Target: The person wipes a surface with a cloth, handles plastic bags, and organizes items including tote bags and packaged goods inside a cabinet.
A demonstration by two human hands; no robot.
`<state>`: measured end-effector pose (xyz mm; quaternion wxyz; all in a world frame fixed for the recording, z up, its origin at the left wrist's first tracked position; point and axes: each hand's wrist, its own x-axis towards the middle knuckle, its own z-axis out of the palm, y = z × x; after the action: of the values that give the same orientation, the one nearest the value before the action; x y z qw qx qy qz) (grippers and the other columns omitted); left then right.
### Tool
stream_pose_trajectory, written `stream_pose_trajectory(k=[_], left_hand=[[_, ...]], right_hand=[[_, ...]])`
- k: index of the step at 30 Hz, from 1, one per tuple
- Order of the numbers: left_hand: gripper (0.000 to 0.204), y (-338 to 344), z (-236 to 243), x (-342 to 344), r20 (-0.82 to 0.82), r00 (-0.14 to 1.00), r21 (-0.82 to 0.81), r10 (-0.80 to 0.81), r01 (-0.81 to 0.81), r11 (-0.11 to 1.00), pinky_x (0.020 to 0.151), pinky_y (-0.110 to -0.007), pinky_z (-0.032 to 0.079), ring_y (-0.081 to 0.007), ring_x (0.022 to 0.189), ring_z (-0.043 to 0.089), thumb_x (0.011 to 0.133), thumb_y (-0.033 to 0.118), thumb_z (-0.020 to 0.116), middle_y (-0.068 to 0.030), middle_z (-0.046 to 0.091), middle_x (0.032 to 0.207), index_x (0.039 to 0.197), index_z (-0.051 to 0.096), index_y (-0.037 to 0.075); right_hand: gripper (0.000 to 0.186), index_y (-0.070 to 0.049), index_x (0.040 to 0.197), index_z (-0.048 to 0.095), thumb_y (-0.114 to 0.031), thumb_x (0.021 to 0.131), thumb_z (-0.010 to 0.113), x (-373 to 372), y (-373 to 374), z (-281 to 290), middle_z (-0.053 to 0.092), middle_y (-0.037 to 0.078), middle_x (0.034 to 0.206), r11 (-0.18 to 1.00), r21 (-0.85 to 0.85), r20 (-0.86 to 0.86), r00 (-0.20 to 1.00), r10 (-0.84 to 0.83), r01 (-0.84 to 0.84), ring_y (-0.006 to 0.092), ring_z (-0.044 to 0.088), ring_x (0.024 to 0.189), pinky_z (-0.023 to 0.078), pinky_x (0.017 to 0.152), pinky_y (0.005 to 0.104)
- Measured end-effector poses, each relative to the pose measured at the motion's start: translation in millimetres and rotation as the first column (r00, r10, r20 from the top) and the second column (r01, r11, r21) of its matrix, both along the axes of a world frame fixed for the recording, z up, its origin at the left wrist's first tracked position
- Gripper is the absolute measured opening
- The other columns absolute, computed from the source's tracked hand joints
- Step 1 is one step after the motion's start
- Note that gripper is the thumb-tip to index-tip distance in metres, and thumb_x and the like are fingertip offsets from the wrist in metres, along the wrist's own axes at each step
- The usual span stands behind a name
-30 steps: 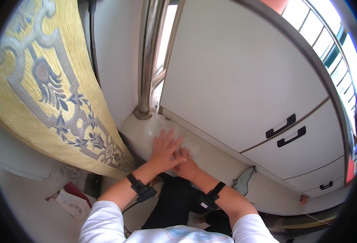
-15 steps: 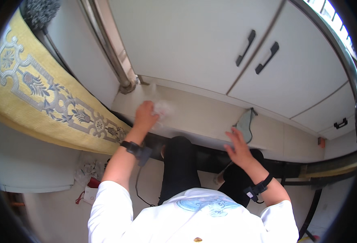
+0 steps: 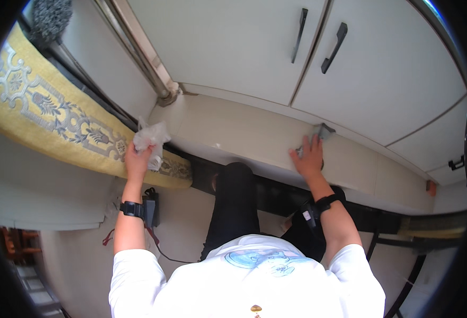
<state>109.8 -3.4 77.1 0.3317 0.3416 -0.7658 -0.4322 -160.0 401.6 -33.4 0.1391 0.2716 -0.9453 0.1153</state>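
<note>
My left hand (image 3: 138, 157) is closed around a crumpled, whitish, partly see-through plastic bag (image 3: 152, 137). It holds the bag at the left end of the beige ledge (image 3: 233, 120), over the edge of the yellow patterned cloth (image 3: 93, 135). On the right part of the ledge, my right hand (image 3: 310, 159) lies on a grey-green rag (image 3: 324, 130) with its fingers stretched and apart. Part of the rag sticks out beyond my fingertips, and the palm hides the rest.
White cupboard doors (image 3: 376, 79) with black handles rise behind the ledge. A metal pipe (image 3: 132, 47) runs down at the left corner, near a grey fluffy duster (image 3: 52, 20). An orange block (image 3: 431, 187) sits at the ledge's right end. A cord (image 3: 164, 255) lies on the floor.
My left hand has moved left off the ledge with the plastic bag. My right hand has come down onto the rag, which is now bunched and mostly covered.
</note>
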Motion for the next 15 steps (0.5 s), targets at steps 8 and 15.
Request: stream_pose_trajectory(k=[8,15], left_hand=[[0.029,39.6,-21.9,24.9,-0.059,0.998,0.136,0.002,0.006,0.991,0.08,-0.026,0.045,-0.0119,0.09,0.056,0.075,0.005,0.069,-0.0047,0.061,0.099,0.101,0.055,0.002],[0.037,38.7,-30.1,13.8,-0.156,0.986,0.248,0.067,-0.026,0.968,0.083,-0.026,0.043,-0.0124,0.093,0.056,0.077,0.009,0.07,-0.0049,0.06,0.103,0.109,0.054,0.002]], right_hand=[[0.055,-0.004,0.13,0.042,-0.032,0.083,0.055,-6.0,-5.2,8.0,0.035,0.024,0.135,0.893,-0.084,0.095,0.888,0.449,-0.442,0.0384,0.033,0.125,0.03,0.102,0.0462],[0.054,-0.004,0.132,0.039,-0.033,0.088,0.05,-13.8,78.7,-6.1,0.036,0.026,0.135,0.997,-0.075,0.026,0.999,-0.034,0.036,0.0412,0.033,0.125,0.029,0.101,0.0478]])
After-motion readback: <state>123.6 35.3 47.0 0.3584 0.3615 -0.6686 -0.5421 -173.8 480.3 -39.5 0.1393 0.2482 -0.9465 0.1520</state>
